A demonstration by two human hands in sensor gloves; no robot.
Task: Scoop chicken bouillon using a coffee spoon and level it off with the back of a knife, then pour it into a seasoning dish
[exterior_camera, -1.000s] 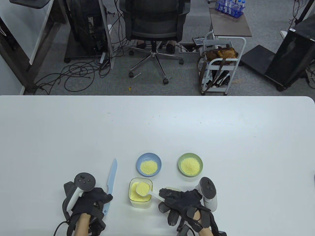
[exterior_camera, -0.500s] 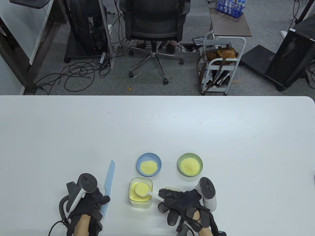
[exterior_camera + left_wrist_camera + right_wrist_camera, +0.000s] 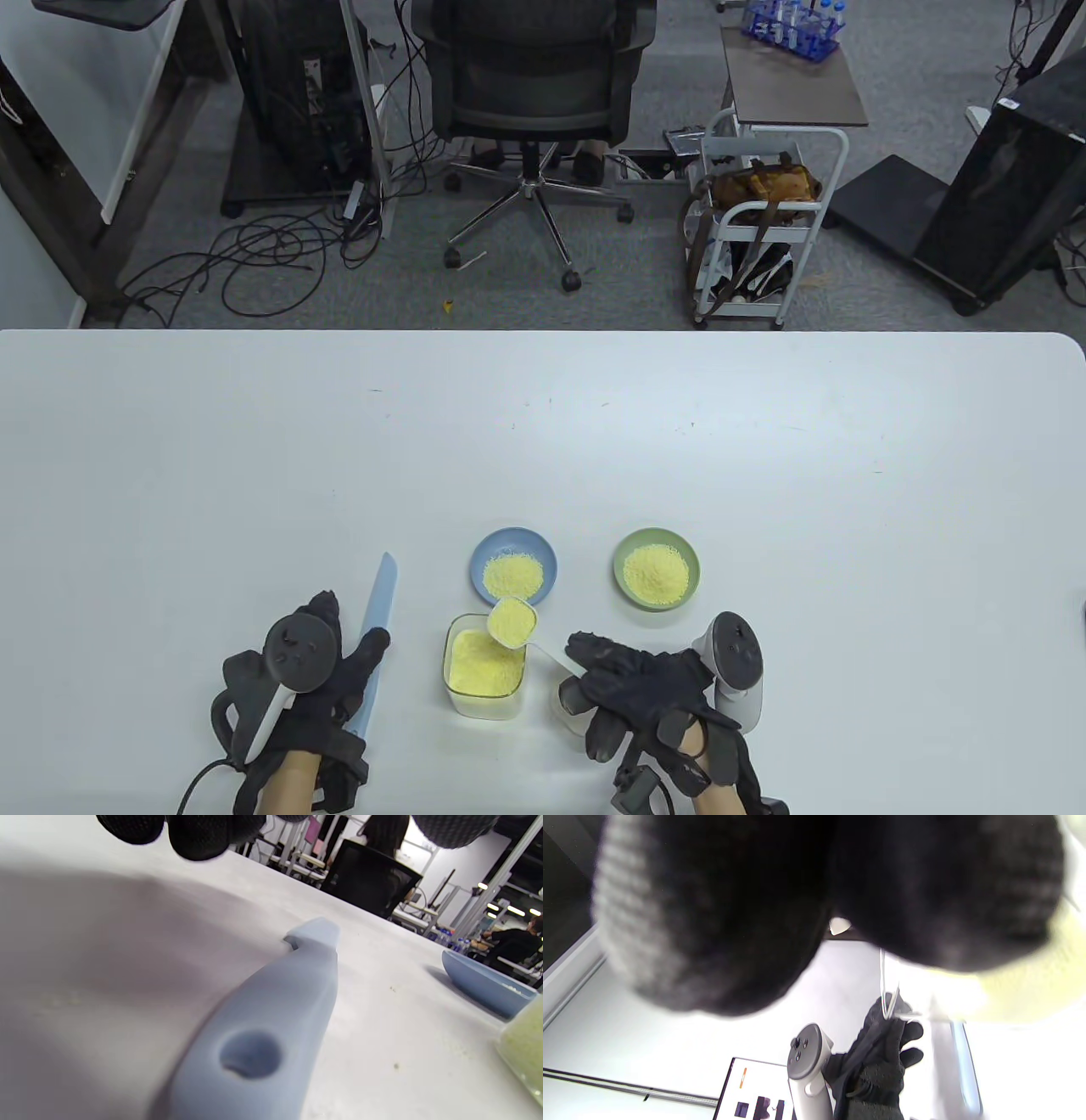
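— Where is each camera looking from?
— I'm getting the table view from high overhead, facing down. The left wrist view is skimming low, very close behind the knife (image 3: 271,1014).
— Any overlap?
— The right wrist view, mostly blocked by glove, is catching the left hand (image 3: 882,1060), as overhead (image 3: 314,696).

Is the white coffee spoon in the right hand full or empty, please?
Full: the white coffee spoon carries heaped yellow granules above the clear square container.

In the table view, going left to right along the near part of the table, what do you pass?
Left hand → blue knife → clear bouillon container → right hand. Farther back: blue dish → green dish.
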